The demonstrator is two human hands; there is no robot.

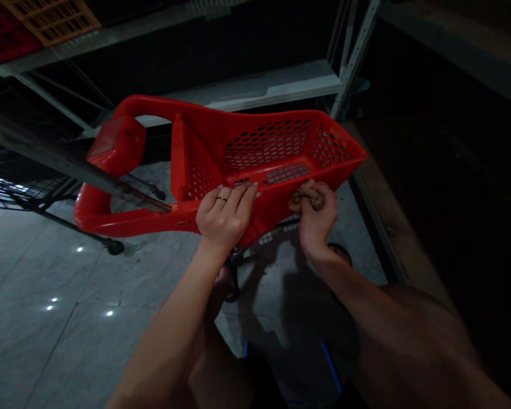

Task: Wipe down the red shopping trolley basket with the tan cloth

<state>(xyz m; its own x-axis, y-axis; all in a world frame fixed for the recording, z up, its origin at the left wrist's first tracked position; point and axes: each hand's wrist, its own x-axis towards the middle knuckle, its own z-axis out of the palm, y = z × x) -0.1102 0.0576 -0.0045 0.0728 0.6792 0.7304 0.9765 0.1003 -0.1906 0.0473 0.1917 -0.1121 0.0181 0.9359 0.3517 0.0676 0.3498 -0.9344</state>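
A red plastic shopping cart (213, 119) with a perforated basket stands across the middle of the view, its looped handle toward the left. My left hand (225, 215) wears a ring and is wrapped over the cart's near rim, beside the folding flap. Farther right, my right hand (318, 213) grips a crumpled brown cloth (300, 200) against the outer face of the near side wall. Nothing lies in the part of the basket that shows.
Behind the cart is a metal shelf rack (259, 88) with yellow (53, 20) and red crates (8, 34) at upper left. A grey pole (76, 165) slants in from the left. Another wire cart (8, 187) stands at left on the tiled floor (89, 284).
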